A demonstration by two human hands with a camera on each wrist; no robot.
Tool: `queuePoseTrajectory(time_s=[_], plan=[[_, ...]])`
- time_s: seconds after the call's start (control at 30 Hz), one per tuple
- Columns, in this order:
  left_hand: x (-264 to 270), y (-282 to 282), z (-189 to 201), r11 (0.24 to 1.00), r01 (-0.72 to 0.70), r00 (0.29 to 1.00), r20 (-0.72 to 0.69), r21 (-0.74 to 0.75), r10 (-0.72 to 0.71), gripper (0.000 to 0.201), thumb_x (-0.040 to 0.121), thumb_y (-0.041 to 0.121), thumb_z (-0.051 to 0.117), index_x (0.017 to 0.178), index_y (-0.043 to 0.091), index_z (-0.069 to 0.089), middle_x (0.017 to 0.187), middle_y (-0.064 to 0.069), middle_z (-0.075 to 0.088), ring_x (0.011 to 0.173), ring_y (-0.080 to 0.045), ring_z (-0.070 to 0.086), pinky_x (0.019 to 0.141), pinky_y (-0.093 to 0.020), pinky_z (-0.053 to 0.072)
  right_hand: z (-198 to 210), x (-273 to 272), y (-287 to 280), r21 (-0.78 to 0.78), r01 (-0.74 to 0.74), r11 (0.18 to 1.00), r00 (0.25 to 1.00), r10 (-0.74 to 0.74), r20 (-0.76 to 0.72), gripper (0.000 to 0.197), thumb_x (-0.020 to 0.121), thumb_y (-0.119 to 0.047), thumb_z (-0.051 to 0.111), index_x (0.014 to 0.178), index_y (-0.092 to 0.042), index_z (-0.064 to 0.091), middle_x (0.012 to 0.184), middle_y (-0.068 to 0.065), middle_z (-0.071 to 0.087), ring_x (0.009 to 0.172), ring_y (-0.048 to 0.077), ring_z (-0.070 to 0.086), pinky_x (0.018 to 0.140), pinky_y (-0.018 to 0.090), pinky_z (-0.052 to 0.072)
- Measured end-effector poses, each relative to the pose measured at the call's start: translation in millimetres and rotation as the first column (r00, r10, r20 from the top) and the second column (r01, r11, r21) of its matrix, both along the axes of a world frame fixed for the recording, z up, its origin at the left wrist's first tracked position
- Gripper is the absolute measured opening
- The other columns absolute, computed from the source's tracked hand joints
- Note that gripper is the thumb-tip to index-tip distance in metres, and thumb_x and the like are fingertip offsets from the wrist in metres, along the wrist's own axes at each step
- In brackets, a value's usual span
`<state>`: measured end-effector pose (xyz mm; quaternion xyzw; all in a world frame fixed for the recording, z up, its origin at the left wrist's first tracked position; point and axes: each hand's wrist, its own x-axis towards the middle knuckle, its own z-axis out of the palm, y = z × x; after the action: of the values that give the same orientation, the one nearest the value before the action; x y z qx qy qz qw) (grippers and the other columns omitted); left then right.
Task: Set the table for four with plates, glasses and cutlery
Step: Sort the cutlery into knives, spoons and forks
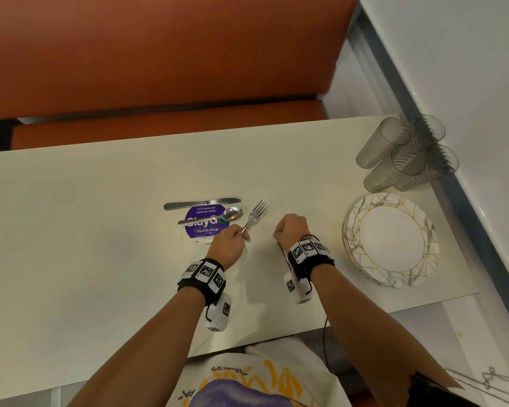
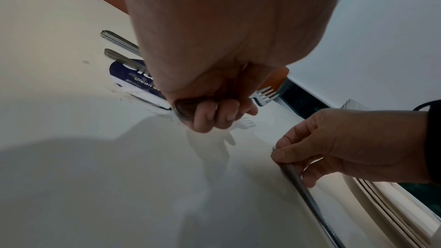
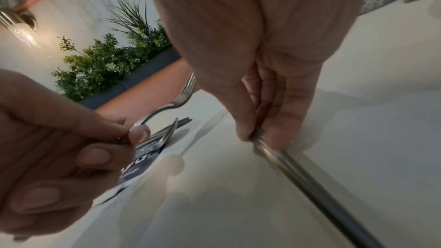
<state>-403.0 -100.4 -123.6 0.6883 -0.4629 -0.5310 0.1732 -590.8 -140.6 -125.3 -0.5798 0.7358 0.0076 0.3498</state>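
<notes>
an orange booth bench (image 1: 159, 54) faces the cream table (image 1: 71, 230), a white wall (image 1: 467, 54) alongside.

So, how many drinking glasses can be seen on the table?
4, clustered at the table's far right corner: two behind, two in front, just beyond the plates. More could hide behind them.

My left hand (image 1: 228, 240) holds a fork (image 1: 254, 216) by its handle; my right hand (image 1: 290, 227) is fisted near the plates (image 1: 391, 239).
</notes>
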Motion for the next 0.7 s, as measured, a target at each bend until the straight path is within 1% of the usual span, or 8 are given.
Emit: queuePoseTrajectory(time_s=[0.1, 0.2, 0.27, 0.33, 0.43, 0.5, 0.6, 0.7], plan=[[1.2, -1.2, 0.9, 1.000, -0.019, 1.000, -0.025, -0.001, 0.019, 0.030, 0.103, 0.012, 0.042, 0.099, 0.009, 0.072, 0.087, 0.004, 0.063, 0.080, -0.016, 0.054, 0.072, -0.032, 0.041, 1.0, -6.5, -3.0, -0.043, 0.142, 0.989, 0.983, -0.136, 0.124, 0.011, 0.081, -0.009, 0.078, 0.091, -0.004, 0.076, 0.099, 0.013, 0.076, 0.094, 0.029, 0.071, 0.087, 0.034, 0.058], [2.6, -2.8, 3.2, 1.000, -0.024, 0.998, -0.050, -0.005, 0.024, 0.023, 0.102, 0.017, 0.049, 0.094, 0.013, 0.069, 0.085, 0.003, 0.062, 0.081, -0.018, 0.055, 0.074, -0.035, 0.043, 10.3, -13.6, -9.5, -0.031, 0.272, 0.962, 0.921, -0.251, 0.299, 0.006, 0.078, -0.012, 0.081, 0.082, -0.014, 0.077, 0.082, 0.007, 0.076, 0.073, 0.024, 0.071, 0.073, 0.036, 0.062], [3.3, -4.2, 6.6, 1.000, -0.005, 0.998, -0.061, -0.010, 0.005, 0.018, 0.102, 0.026, 0.056, 0.091, 0.017, 0.066, 0.089, -0.002, 0.067, 0.082, -0.021, 0.059, 0.080, -0.039, 0.049, 23.4, -16.3, -12.7, -0.006, 0.358, 0.934, 0.835, -0.317, 0.450, 0.004, 0.082, -0.012, 0.079, 0.085, -0.013, 0.077, 0.078, 0.007, 0.076, 0.064, 0.021, 0.067, 0.062, 0.033, 0.061], [3.9, -6.3, 11.9, 0.999, 0.044, 0.997, -0.059, -0.025, -0.045, 0.018, 0.099, 0.035, 0.062, 0.094, 0.018, 0.067, 0.096, -0.004, 0.071, 0.088, -0.021, 0.066, 0.086, -0.041, 0.054, 37.2, -15.9, -15.7, 0.024, 0.432, 0.902, 0.718, -0.359, 0.596, 0.003, 0.086, -0.007, 0.076, 0.090, -0.007, 0.076, 0.076, 0.009, 0.075, 0.063, 0.023, 0.063, 0.059, 0.033, 0.057], [4.7, -10.7, 20.2, 0.990, 0.103, 0.992, -0.066, -0.095, -0.109, 0.025, 0.092, 0.041, 0.073, 0.091, 0.017, 0.065, 0.091, -0.002, 0.071, 0.088, -0.021, 0.069, 0.083, -0.037, 0.055, 52.3, -9.3, -16.9, 0.035, 0.460, 0.887, 0.612, -0.346, 0.712, 0.005, 0.091, -0.002, 0.071, 0.095, 0.001, 0.072, 0.073, 0.012, 0.070, 0.059, 0.025, 0.063, 0.055, 0.034, 0.055], [6.2, -11.1, 25.2, 0.986, 0.112, 0.987, -0.102, -0.126, -0.125, 0.023, 0.090, 0.032, 0.078, 0.090, 0.015, 0.062, 0.087, -0.003, 0.072, 0.082, -0.020, 0.072, 0.080, -0.036, 0.057, 57.6, -4.7, -16.4, 0.058, 0.483, 0.874, 0.556, -0.357, 0.751, 0.005, 0.093, -0.001, 0.068, 0.097, 0.001, 0.069, 0.074, 0.014, 0.068, 0.059, 0.027, 0.064, 0.056, 0.035, 0.055], [13.4, -9.7, 29.6, 0.990, 0.054, 0.978, -0.195, -0.131, -0.079, 0.021, 0.090, 0.012, 0.079, 0.091, 0.010, 0.058, 0.094, -0.013, 0.077, 0.082, -0.027, 0.078, 0.081, -0.040, 0.063, 60.5, 1.1, -13.9, 0.093, 0.501, 0.860, 0.486, -0.369, 0.792, 0.003, 0.096, 0.000, 0.064, 0.099, -0.001, 0.065, 0.078, 0.014, 0.066, 0.061, 0.027, 0.064, 0.057, 0.036, 0.055], [22.9, -6.7, 34.9, 0.988, 0.021, 0.982, -0.183, -0.150, -0.048, 0.021, 0.088, 0.007, 0.079, 0.093, 0.004, 0.058, 0.093, -0.013, 0.078, 0.081, -0.029, 0.077, 0.077, -0.037, 0.063, 62.5, 7.8, -8.6, 0.121, 0.524, 0.843, 0.498, -0.419, 0.759, 0.016, 0.094, -0.015, 0.069, 0.102, -0.002, 0.065, 0.085, 0.014, 0.067, 0.061, 0.027, 0.065, 0.061, 0.040, 0.058]])
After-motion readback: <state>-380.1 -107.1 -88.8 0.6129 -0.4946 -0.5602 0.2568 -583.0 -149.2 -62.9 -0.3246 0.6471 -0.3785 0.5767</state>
